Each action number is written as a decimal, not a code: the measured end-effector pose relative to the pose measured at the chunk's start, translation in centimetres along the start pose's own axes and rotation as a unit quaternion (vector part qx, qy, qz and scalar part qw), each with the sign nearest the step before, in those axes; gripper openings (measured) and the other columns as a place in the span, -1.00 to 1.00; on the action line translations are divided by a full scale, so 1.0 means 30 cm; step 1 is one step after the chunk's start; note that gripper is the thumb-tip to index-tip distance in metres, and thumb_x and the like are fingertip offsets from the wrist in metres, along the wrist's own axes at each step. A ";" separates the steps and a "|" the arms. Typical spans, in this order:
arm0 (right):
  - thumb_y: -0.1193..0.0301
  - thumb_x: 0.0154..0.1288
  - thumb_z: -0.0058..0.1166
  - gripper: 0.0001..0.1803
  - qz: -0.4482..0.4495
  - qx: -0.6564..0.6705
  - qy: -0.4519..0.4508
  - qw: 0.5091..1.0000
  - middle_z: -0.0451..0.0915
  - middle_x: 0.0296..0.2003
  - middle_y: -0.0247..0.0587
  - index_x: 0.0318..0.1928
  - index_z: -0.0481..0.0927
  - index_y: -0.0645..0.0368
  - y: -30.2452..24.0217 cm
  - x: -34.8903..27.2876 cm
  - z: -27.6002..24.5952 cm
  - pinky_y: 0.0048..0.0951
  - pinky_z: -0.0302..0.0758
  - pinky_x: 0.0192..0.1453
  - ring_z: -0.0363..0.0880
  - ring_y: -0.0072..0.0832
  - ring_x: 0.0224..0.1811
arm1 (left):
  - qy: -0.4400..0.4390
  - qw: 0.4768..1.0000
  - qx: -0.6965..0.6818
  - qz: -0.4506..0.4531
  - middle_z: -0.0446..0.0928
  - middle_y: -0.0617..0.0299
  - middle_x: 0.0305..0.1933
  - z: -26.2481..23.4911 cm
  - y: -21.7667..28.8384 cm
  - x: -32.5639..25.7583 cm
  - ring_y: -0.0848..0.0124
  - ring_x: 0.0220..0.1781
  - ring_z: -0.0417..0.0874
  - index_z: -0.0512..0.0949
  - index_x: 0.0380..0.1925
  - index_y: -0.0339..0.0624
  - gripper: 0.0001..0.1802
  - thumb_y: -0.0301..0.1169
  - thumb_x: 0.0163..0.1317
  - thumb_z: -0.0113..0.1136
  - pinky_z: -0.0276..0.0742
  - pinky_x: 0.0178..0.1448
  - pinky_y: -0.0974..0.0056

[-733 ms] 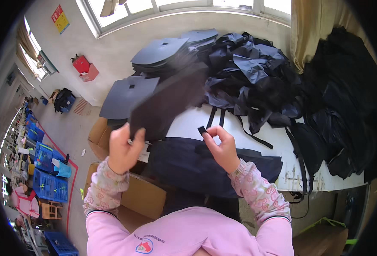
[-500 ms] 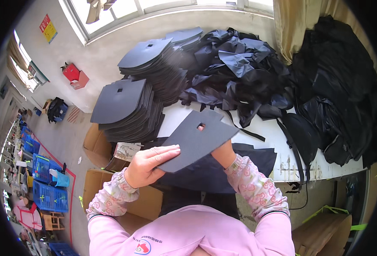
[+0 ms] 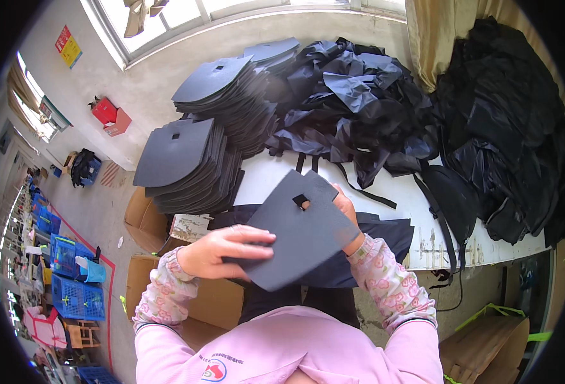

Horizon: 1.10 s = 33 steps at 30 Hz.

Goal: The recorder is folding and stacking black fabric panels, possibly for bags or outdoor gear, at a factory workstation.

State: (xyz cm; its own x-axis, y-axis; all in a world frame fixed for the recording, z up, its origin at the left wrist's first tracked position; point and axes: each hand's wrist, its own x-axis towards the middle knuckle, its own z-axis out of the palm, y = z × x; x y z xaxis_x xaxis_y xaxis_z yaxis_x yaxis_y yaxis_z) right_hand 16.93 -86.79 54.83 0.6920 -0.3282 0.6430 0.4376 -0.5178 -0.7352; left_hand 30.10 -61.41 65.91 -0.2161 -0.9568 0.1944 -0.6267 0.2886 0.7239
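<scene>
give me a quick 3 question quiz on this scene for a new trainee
1. True or false: the dark grey panel has a small square hole in it.
2. Multiple choice: where is the left hand? A) flat on top of the panel's near edge B) inside a cardboard box C) on the blue crates
3. Fill in: the right hand is mostly hidden ____ the panel.

Key:
1. True; a fingertip shows through the hole.
2. A
3. behind. Similar panels lie in stacks on the white table, beside the heap of black fabric.
</scene>
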 end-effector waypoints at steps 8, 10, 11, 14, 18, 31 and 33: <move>0.38 0.43 0.08 -0.82 0.206 0.293 -0.148 0.922 0.45 -0.39 -0.46 -0.18 0.67 0.24 -0.032 0.017 0.041 -0.60 0.39 -0.28 0.42 -0.69 -0.37 | 0.325 0.936 0.010 -0.134 0.50 0.17 -0.14 0.211 -0.174 0.147 0.43 -0.33 0.62 0.54 0.02 -0.23 -0.53 -0.52 0.08 0.45 0.56 -0.21 0.33; 0.20 0.51 0.01 -0.72 0.352 0.382 -0.221 0.826 0.46 -0.34 -0.55 -0.12 0.62 0.15 -0.018 0.020 -0.014 -0.67 0.31 -0.30 0.33 -0.78 -0.37 | 0.357 0.924 0.111 -0.077 0.52 0.18 -0.26 0.219 -0.166 0.178 0.43 -0.45 0.60 0.61 -0.20 -0.23 -0.74 -0.56 0.09 0.42 0.54 -0.35 0.32; 0.20 0.51 0.01 -0.72 0.356 0.380 -0.215 0.826 0.46 -0.34 -0.55 -0.12 0.62 0.15 -0.018 0.023 -0.049 -0.67 0.31 -0.30 0.33 -0.78 -0.37 | 0.354 0.926 0.106 -0.075 0.52 0.18 -0.26 0.216 -0.166 0.190 0.43 -0.45 0.60 0.61 -0.20 -0.23 -0.74 -0.56 0.09 0.42 0.54 -0.35 0.32; 0.17 0.39 0.17 -0.65 0.420 0.345 -0.335 0.770 0.56 -0.20 -0.49 -0.03 0.58 0.16 -0.076 0.065 -0.114 -0.66 0.34 -0.26 0.37 -0.77 -0.30 | 0.270 0.930 0.246 -0.035 0.53 0.19 -0.29 0.205 -0.155 0.211 0.43 -0.41 0.63 0.60 -0.27 -0.28 -0.79 -0.68 0.08 0.35 0.54 -0.35 0.40; 0.42 0.23 0.28 -0.53 0.340 0.247 -0.402 0.813 0.62 -0.12 -0.33 0.13 0.49 0.25 -0.021 0.091 -0.143 -0.53 0.50 -0.04 0.54 -0.60 -0.12 | 0.296 0.948 0.042 -0.109 0.52 0.20 -0.28 0.195 -0.174 0.176 0.48 -0.38 0.63 0.52 -0.24 -0.29 -0.82 -0.71 0.17 0.24 0.55 -0.32 0.42; 0.39 0.15 0.35 -0.48 0.347 -0.170 -0.347 0.854 0.58 -0.40 -0.15 0.10 0.42 0.12 0.232 -0.132 -0.414 -0.28 0.48 -0.15 0.60 -0.25 -0.28 | 0.469 0.790 0.180 -0.351 0.46 0.32 -0.35 -0.118 -0.263 -0.420 0.48 -0.37 0.50 0.46 -0.27 -0.17 -0.82 -0.52 0.21 0.29 0.47 -0.23 0.40; 0.39 0.13 0.36 -0.45 0.307 -0.209 -0.327 0.869 0.58 -0.41 -0.14 0.11 0.41 0.10 0.228 -0.171 -0.420 -0.25 0.48 -0.16 0.61 -0.21 -0.27 | 0.347 0.795 0.436 -0.239 0.47 -0.02 0.08 -0.052 -0.223 -0.189 0.07 0.16 0.49 0.47 -0.04 -0.26 -0.55 -0.47 0.06 0.40 0.40 0.27 0.12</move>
State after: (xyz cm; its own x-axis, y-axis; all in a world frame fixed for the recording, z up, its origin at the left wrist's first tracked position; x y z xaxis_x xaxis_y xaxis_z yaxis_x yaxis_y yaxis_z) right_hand 9.13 -98.60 49.20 0.9593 -0.1963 -0.2028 -0.2821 -0.6897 -0.6668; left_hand 36.68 -57.96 61.01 0.4788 -0.6657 0.5723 -0.8590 -0.4898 0.1489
